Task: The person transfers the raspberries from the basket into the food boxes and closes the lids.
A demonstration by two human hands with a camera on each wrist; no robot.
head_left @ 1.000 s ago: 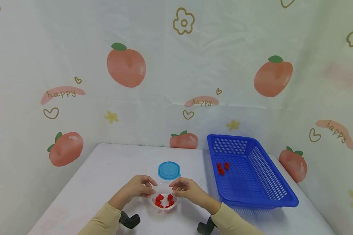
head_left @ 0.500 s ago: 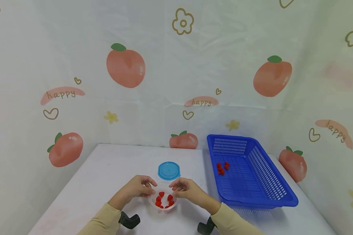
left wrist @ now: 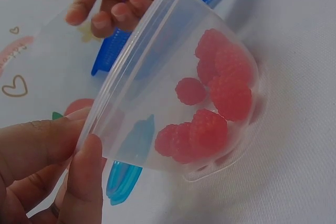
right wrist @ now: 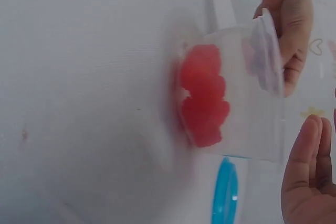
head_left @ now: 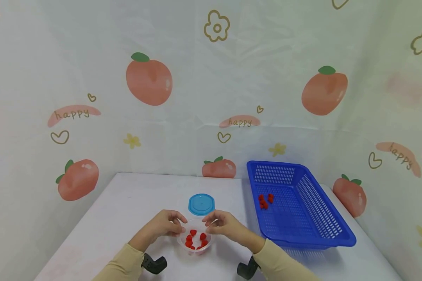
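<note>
Bowl (left wrist: pixel 163 72), round, upright, opening upward

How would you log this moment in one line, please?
left grip: pinches clear tub at rim; right grip: beside tub; raspberries: inside tub; blue lid: off, on table; blue basket: holds red pieces

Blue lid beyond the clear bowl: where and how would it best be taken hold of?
Likely by the right edge of its rim, the right hand coming from that side, thumb and fingers pinching. The blue lid lies flat on the table, so the rim is what it offers; the clear bowl stands on its near side, with the left hand pinching that bowl's rim.
</note>
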